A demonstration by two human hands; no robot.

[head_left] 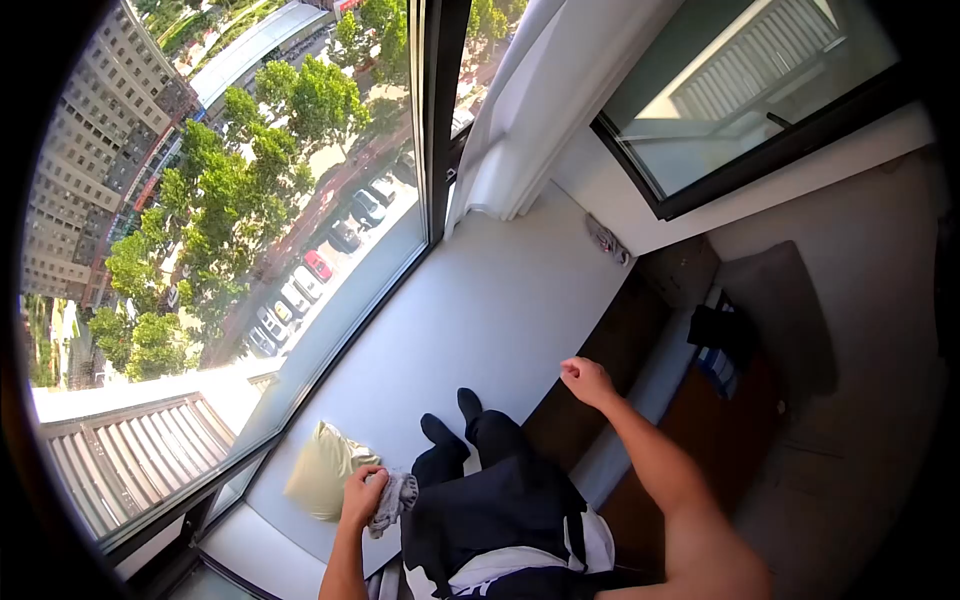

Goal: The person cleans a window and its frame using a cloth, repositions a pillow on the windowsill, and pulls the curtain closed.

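Observation:
My left hand [362, 490] grips a crumpled grey cloth [394, 503], low in the view and close to the window side. Just beyond that hand lies a pale yellow-green cushion [322, 472] on the white sill [490, 300]. My right hand [587, 381] is held out over the inner edge of the sill, its fingers curled in and nothing visible in them. Both my feet [455, 418], in dark socks, rest on the sill. A second grey, patterned cloth [607, 240] lies at the sill's far end, away from both hands.
A tall window pane [300, 300] borders the left side, with trees and parked cars far below. White curtain [510, 130] hangs at the far corner beside a black-framed window [740, 110]. To the right are a grey cushion [785, 310] and a black item [722, 332].

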